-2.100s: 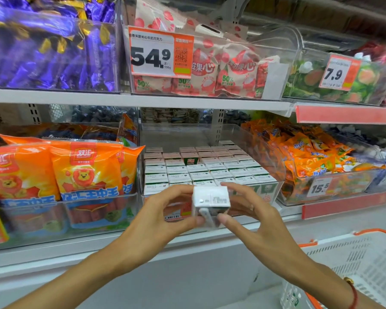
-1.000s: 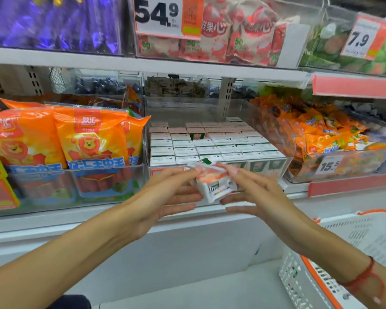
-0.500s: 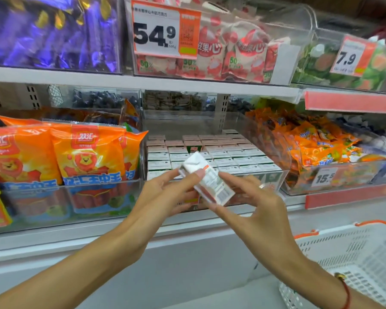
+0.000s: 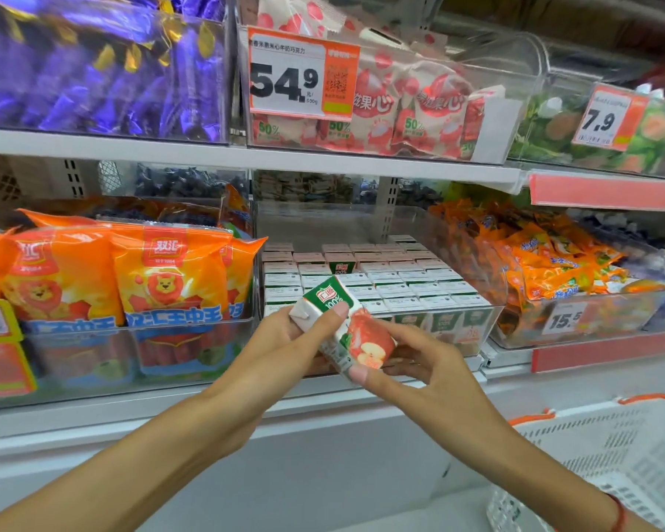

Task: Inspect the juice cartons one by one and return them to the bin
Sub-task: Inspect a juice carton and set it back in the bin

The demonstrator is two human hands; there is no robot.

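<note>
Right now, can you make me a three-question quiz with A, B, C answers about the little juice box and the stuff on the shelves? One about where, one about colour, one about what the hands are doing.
1. Where is the clear bin of juice cartons?
A. on the top shelf
B. between the orange lion bags and the orange snack packets
C. inside the white basket

2. What colour is the band at the top of the held carton?
A. green
B. blue
C. black

3. How is the carton held?
A. lying on the floor
B. left hand only
C. both hands, right hand too

Answers: 1 B, since the bin sits with orange packs on either side. 2 A, as the band by the 100% mark is green. 3 C, because fingers of both hands pinch the tilted carton.
</note>
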